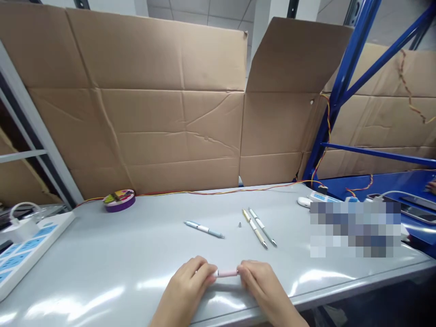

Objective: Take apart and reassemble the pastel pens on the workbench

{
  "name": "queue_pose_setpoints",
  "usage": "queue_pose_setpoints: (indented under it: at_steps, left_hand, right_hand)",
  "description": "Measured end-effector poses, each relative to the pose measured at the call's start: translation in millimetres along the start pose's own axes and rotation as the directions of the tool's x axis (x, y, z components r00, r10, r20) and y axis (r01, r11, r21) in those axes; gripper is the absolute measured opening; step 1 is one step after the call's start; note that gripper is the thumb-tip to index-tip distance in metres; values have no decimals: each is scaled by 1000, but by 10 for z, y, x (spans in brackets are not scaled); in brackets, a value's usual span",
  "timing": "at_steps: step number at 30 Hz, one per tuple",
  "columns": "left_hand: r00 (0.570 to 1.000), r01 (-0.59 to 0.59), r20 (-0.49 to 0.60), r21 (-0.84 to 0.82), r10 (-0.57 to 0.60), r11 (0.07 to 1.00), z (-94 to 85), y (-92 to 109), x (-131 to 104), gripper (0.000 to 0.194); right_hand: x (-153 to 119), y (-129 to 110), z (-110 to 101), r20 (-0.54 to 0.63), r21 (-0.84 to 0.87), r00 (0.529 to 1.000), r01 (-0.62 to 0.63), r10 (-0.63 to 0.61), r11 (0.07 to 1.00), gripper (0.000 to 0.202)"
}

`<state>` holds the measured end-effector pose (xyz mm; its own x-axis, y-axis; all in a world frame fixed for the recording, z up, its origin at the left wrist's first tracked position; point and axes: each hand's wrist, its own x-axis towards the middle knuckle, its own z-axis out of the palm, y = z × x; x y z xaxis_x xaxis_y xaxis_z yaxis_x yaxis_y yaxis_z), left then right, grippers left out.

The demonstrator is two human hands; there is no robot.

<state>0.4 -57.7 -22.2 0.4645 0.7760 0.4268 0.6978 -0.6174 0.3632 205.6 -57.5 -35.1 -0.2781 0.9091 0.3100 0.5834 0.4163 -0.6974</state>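
Note:
A pink and white pen (227, 274) is held level between my two hands, close to the table's front edge. My left hand (190, 284) pinches its white end, and my right hand (260, 284) grips the other end, with the tip hidden by the fingers. Beyond them lies a light blue and white pen (204, 229). To its right a cream pen (255, 228) and a pale green-grey pen (263, 227) rest side by side. A tiny grey cone-shaped piece (240, 225) stands just left of these two.
A purple roll of tape (119, 200) lies at the back left. White power strips sit at the left (37, 245) and back right (323, 197). Thin twisted wires (204, 192) run along the cardboard wall (170, 136). A blue metal frame (335, 100) rises at the right.

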Motion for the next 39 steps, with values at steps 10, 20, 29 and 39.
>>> queue_pose_setpoints:
  at_steps: [10,20,29,39]
  left_hand:
    - [996,85,6,-72,-84,994,-52,37,-1,22]
    - [999,43,35,-28,-42,999,-40,23,-6,21]
    - [997,77,32,-91,-74,993,-59,46,10,22]
    - [999,20,39,-94,-16,995,-104,60,2,24]
  right_hand:
    - [-26,-43,-94,-22,283,992,-112,123,953,16]
    - [-2,-53,-33,-17,-42,1000,3,-4,999,38]
    - [-30,-36,-78,-31,106,999,21,-18,994,12]
    - [-40,-88,-65,30,-49,997,78,-77,996,37]
